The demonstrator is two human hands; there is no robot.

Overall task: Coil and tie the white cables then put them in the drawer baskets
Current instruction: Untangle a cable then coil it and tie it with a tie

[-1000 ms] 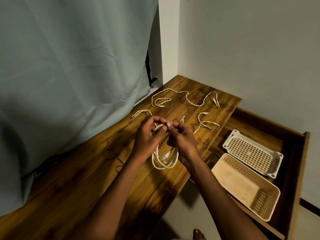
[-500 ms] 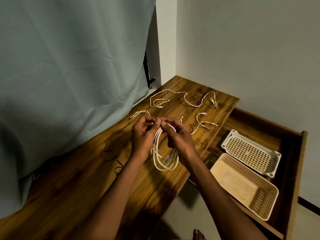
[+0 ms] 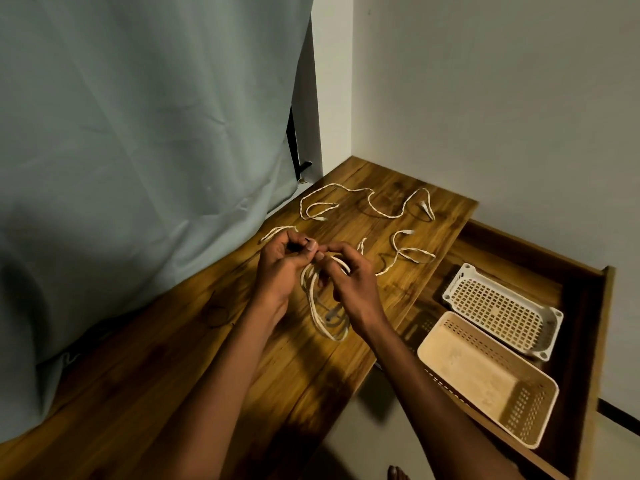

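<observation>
Baskets (image 3: 486,375) wait unfilled in the open drawer (image 3: 585,327), well off to the right of your right hand (image 3: 349,289). Loose white cables (image 3: 367,206) lie on the desk (image 3: 173,393) beyond both hands. The coiled cable (image 3: 320,306) hangs between your palms; since a second ago your fingertips have drawn together at its top, left hand (image 3: 280,271) pinching something dark, right hand curled round the loops. I judge tying has begun, so stowing comes next.
</observation>
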